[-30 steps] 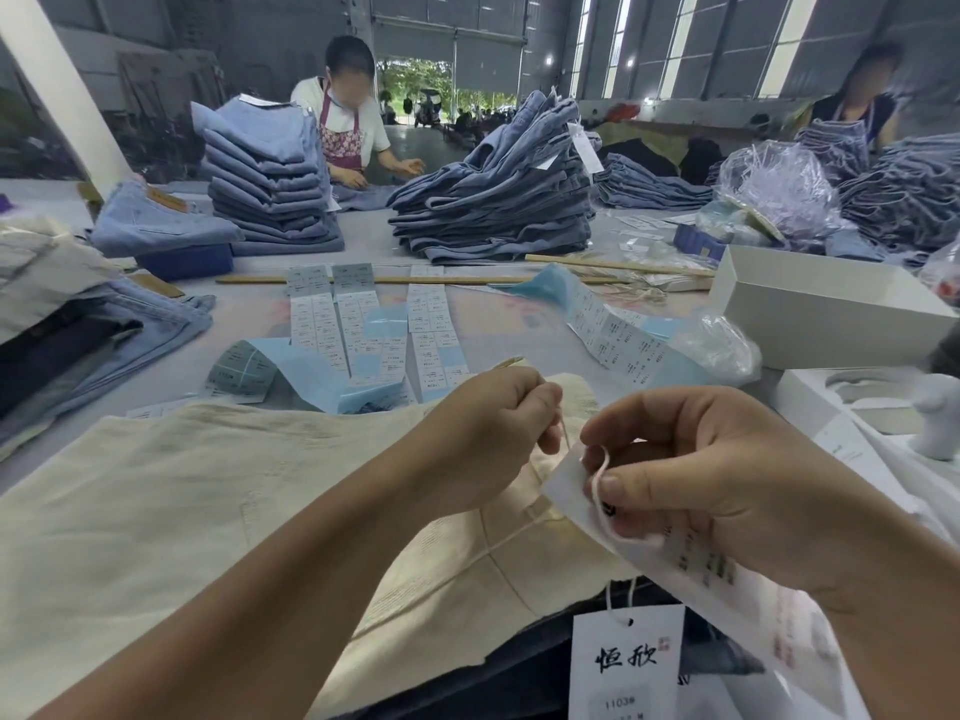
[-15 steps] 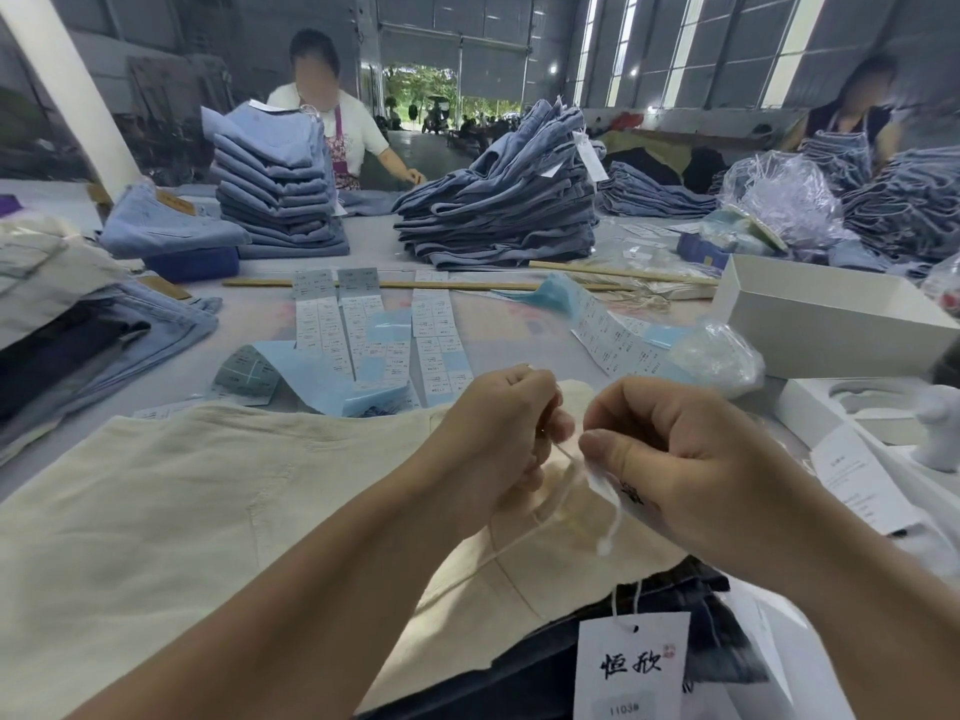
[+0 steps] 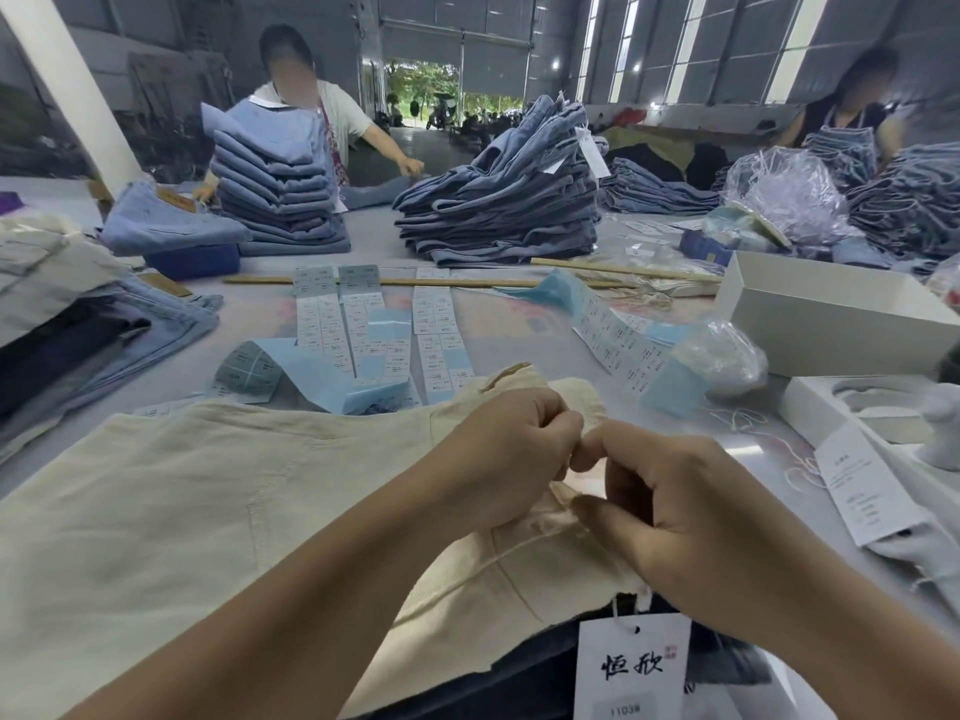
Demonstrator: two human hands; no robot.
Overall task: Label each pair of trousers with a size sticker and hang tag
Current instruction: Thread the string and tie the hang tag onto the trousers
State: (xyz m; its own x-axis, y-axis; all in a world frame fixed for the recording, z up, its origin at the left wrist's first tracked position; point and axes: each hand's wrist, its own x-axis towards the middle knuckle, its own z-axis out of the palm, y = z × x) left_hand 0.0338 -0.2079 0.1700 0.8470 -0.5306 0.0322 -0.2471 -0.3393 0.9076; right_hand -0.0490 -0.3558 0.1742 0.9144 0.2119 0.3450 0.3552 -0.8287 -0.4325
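Left hand (image 3: 511,449): forearm enters from the lower left; fingers curled, fingertips pinched together at the waistband of the cream trousers (image 3: 208,511); what they pinch is too small to make out.
Right hand (image 3: 670,517): forearm enters from the lower right; fingers curled inward, forefinger tip touching the left hand's fingertips, thumb pressed on the cream cloth.
Hands together: meeting knuckle to knuckle over the waistband corner.
Cream trousers: lying flat on the surface (image 3: 519,324), spread from the left edge to the centre, directly beneath both hands.
Hang tag (image 3: 631,667): white card on a white string, hanging at the near edge below the right hand, over dark cloth; two large black brush characters, a small red seal mark, "1103#" printed below.
Size sticker strips (image 3: 358,330): several white strips on blue backing, laid side by side just beyond the trousers; print too small to read.
Loose sticker strip (image 3: 618,345): curling to the right, its end beside a clear plastic bag (image 3: 722,356).
Loose paper tag (image 3: 867,485): white, right of the hands, fine print illegible.
White box (image 3: 831,314): open, far right.
Folded blue jeans (image 3: 504,200): stacks at the far side, one white tag hanging from the centre stack.
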